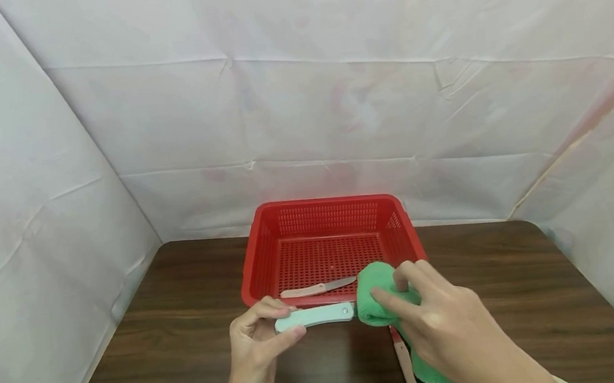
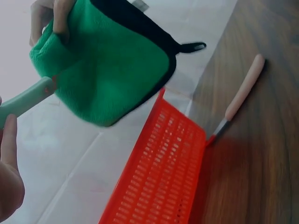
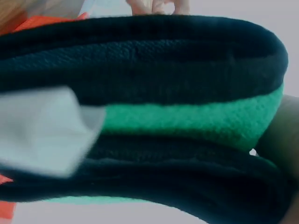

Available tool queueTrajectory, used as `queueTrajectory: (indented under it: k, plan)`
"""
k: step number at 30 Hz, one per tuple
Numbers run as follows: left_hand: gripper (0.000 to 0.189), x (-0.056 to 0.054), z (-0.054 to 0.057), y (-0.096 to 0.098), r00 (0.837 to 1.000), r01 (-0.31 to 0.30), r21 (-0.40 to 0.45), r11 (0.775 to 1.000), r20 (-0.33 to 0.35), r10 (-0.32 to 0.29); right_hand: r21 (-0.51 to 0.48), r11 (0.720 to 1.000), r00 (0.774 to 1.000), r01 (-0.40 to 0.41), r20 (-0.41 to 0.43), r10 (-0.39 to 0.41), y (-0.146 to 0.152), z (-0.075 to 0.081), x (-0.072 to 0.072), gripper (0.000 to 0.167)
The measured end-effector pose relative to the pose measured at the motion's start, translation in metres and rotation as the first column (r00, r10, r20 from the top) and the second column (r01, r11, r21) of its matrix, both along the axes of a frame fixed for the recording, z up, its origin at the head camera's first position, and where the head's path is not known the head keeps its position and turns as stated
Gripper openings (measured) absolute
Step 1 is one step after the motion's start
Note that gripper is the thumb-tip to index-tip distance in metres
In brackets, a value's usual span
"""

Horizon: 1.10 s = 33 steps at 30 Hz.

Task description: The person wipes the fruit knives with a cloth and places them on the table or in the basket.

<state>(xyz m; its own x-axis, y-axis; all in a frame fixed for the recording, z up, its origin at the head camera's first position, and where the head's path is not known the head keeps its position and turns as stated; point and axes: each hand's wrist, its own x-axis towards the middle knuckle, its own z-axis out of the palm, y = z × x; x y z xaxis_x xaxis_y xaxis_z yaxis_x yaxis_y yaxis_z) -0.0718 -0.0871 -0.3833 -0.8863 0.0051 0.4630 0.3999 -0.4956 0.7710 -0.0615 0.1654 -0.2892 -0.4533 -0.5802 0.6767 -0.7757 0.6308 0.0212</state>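
Note:
My left hand (image 1: 252,348) pinches the pale green handle of a knife (image 1: 316,316) between thumb and fingers, in front of the red basket. The knife points right, its blade hidden by a green towel (image 1: 375,296) with dark edging. My right hand (image 1: 444,320) grips the folded towel around the blade, and part of the cloth hangs below. In the left wrist view the towel (image 2: 117,60) spreads out beside the handle (image 2: 28,100). Close up in the right wrist view, the towel's dark-trimmed folds (image 3: 187,121) fill most of the picture.
Behind my hands, a red plastic basket (image 1: 330,201) holds a knife with a pale pinkish handle (image 1: 302,291). Another pink-handled knife (image 1: 404,358) lies on the dark wooden table (image 1: 187,332), partly covered by the towel in the head view. White sheeting (image 1: 333,115) encloses the back and sides.

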Motion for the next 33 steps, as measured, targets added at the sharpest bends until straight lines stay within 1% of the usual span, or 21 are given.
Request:
queueTrajectory:
  k: [3, 5, 6, 7, 11, 13, 14, 19, 27, 33]
  plan:
    - [0.032, 0.001, 0.000, 0.001, 0.999, 0.008, 0.004, 1.000, 0.031, -0.008, 0.047, 0.999, 0.999, -0.022, 0.043, 0.020, -0.006, -0.003, 0.000, 0.049]
    - [0.032, 0.001, -0.001, 0.001, 0.999, 0.006, 0.010, 1.000, 0.034, -0.006, 0.065, 0.998, 0.998, -0.026, 0.059, 0.023, -0.007, -0.007, 0.001, 0.051]
    - [0.033, 0.001, -0.001, 0.001, 0.999, 0.003, 0.015, 1.000, 0.032, -0.003, 0.073, 0.997, 0.997, -0.028, 0.067, 0.023, -0.007, -0.008, 0.001, 0.049]
    - [0.033, 0.001, -0.001, 0.001, 1.000, -0.002, 0.018, 1.000, 0.031, 0.001, 0.082, 0.996, 0.997, -0.025, 0.076, 0.019, -0.006, -0.009, 0.001, 0.041]
    - [0.035, 0.002, -0.002, 0.000, 1.000, -0.009, 0.033, 0.999, 0.018, 0.008, 0.087, 0.996, 0.997, -0.022, 0.078, 0.015, -0.003, -0.011, 0.003, 0.039]
    - [0.035, 0.003, -0.002, -0.001, 1.000, -0.006, 0.038, 0.999, 0.020, 0.006, 0.082, 0.996, 0.998, -0.020, 0.062, 0.015, -0.002, -0.012, 0.003, 0.041]
    - [0.035, 0.003, -0.002, -0.002, 1.000, -0.005, 0.040, 0.999, 0.026, 0.004, 0.074, 0.997, 0.999, -0.021, 0.050, 0.017, -0.001, -0.013, 0.003, 0.050]
    - [0.035, 0.004, -0.002, -0.005, 0.999, -0.005, 0.058, 0.998, 0.041, 0.002, 0.066, 0.998, 0.999, -0.007, 0.039, 0.005, 0.006, -0.015, 0.004, 0.050]
    - [0.036, 0.004, -0.005, -0.010, 1.000, -0.008, 0.064, 0.998, 0.000, 0.008, 0.040, 0.999, 0.998, 0.018, 0.062, -0.020, 0.019, -0.020, 0.005, 0.052]
    - [0.035, 0.004, -0.006, -0.012, 1.000, -0.025, 0.028, 0.999, -0.014, 0.025, -0.003, 1.000, 0.997, 0.028, 0.069, -0.028, 0.027, -0.013, 0.005, 0.051]
